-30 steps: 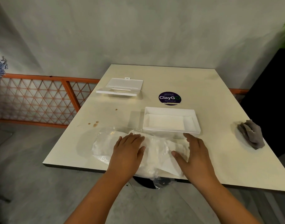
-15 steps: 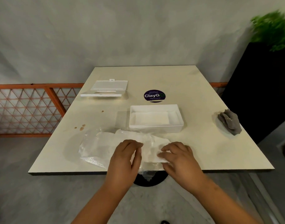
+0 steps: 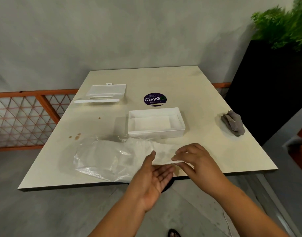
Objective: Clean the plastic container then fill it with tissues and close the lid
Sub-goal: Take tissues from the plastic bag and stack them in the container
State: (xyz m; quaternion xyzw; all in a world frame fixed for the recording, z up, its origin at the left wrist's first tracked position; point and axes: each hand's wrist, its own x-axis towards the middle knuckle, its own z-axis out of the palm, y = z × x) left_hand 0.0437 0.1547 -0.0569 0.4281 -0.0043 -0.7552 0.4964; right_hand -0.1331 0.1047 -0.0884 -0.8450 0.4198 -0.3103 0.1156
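Tissues coming out of the bag, box waiting open

Head view: the right hand point(image 3: 196, 158) is pinching a flat stack of tissues point(image 3: 164, 155) at the mouth of the clear bag point(image 3: 104, 158), while the left hand point(image 3: 157, 175) is lying open, palm up, under the stack's near edge. The box point(image 3: 156, 123) is sitting open just beyond the bag, its lid point(image 3: 104, 94) well apart at the far left. With the stack held near the counter point(image 3: 206, 93) edge, loose sheets could slide to the floor, or the bag could drag along. Brown spots point(image 3: 76, 136) are staining the counter; a grey rag point(image 3: 233, 123) is lying at right, a plant point(image 3: 282, 26) standing beyond.
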